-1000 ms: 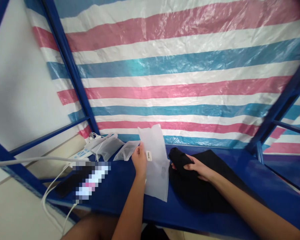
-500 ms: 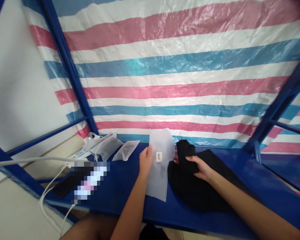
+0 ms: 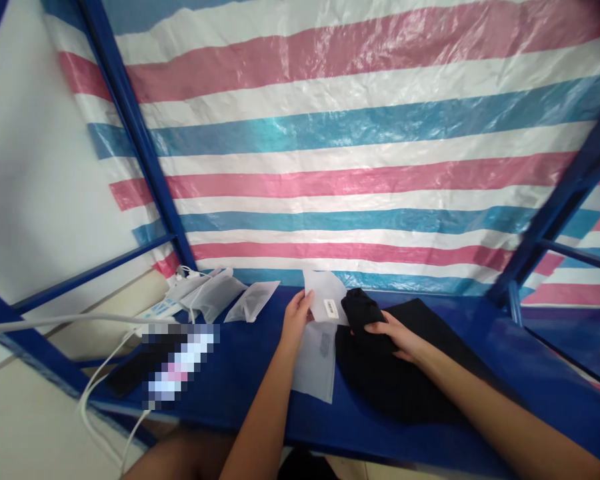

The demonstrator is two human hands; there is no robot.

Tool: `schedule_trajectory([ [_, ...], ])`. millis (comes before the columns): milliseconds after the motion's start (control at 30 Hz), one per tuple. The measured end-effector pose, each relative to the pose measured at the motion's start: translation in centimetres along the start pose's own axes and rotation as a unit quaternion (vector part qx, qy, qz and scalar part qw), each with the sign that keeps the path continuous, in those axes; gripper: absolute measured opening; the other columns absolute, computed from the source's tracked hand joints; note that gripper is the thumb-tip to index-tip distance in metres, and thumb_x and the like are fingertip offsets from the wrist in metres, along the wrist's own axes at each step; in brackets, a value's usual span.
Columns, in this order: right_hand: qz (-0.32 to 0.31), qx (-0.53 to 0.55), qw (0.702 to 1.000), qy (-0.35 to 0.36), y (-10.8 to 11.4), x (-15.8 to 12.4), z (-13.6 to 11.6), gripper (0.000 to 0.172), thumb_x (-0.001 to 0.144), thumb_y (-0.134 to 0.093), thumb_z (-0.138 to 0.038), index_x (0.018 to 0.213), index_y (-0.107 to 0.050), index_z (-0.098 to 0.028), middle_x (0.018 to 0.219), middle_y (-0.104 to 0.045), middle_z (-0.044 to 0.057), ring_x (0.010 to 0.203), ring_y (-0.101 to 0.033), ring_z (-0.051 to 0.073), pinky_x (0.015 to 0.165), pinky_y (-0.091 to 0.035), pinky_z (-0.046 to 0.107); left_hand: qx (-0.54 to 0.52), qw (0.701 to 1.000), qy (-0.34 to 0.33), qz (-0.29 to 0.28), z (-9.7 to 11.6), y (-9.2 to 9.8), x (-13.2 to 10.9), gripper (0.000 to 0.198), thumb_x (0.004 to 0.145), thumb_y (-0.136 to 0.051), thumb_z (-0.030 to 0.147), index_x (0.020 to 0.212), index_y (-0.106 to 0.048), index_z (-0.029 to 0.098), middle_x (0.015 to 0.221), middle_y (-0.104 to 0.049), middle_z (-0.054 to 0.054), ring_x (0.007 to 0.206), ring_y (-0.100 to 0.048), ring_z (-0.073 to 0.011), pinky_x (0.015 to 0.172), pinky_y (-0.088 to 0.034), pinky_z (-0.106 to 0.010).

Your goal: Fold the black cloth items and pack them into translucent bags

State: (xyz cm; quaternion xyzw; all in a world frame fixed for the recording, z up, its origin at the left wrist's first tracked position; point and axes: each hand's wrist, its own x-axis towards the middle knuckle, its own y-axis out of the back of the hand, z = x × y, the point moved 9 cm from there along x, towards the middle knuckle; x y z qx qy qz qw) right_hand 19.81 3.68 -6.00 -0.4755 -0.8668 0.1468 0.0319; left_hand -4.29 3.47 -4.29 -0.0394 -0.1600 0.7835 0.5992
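Observation:
My left hand (image 3: 297, 317) is closed on the edge of a frosted bag (image 3: 325, 293) with a small white label. Beneath it, a second frosted bag (image 3: 313, 363) lies flat on the blue surface. My right hand (image 3: 397, 333) grips a bundled black cloth (image 3: 364, 313), whose top touches the right side of the labelled bag. Whether the cloth's end is inside the bag's mouth I cannot tell. A larger black cloth (image 3: 405, 393) is spread under my right hand and forearm.
More frosted bags (image 3: 215, 293) and a single one (image 3: 253, 301) lie at the back left. A power strip (image 3: 160, 308), white cables (image 3: 97, 373) and a blurred phone (image 3: 183, 367) are at the left. Blue posts (image 3: 145, 147) and a striped sheet (image 3: 350, 180) stand behind.
The labelled bag has tilted and lowered in my left hand. My right hand has brought the bundled black cloth slightly left and down, against the bag.

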Motion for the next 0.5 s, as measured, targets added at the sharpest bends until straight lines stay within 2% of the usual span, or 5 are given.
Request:
schedule_trajectory([
  [100, -0.022, -0.049, 0.999, -0.002, -0.2, 0.0, 0.1, 0.041, 0.064, -0.089, -0.031, 0.101, -0.075, -0.019, 0.089, -0.081, 0.004, 0.079, -0.076, 0.026, 0.074, -0.059, 0.035, -0.034, 0.999, 0.013, 0.024, 0.2, 0.7, -0.1, 0.064, 0.079, -0.089, 0.059, 0.125, -0.076, 0.016, 0.105, -0.081, -0.012, 0.090, -0.077, -0.0257, 0.077, -0.061, -0.033],
  [267, -0.087, -0.127, 0.988, 0.021, -1.0, 0.1, 0.2, 0.039, 0.064, -0.094, -0.034, 0.096, -0.077, -0.018, 0.087, -0.077, 0.001, 0.074, -0.067, 0.019, 0.068, -0.053, 0.027, -0.065, 0.996, 0.024, 0.060, 0.0, 2.0, 0.1, 0.057, 0.076, -0.092, 0.054, 0.113, -0.078, 0.013, 0.101, -0.081, -0.012, 0.087, -0.077, -0.0257, 0.080, -0.060, -0.035],
  [500, -0.118, -0.197, 0.972, 0.055, -2.2, -0.1, -0.7, 0.031, 0.068, -0.092, -0.029, 0.094, -0.078, -0.017, 0.078, -0.069, -0.003, 0.067, -0.055, 0.012, 0.062, -0.043, 0.022, -0.079, 0.992, 0.053, 0.079, -0.7, 2.5, 0.1, 0.072, 0.075, -0.093, 0.054, 0.130, -0.068, 0.015, 0.102, -0.081, -0.012, 0.085, -0.077, -0.0248, 0.077, -0.059, -0.034],
])
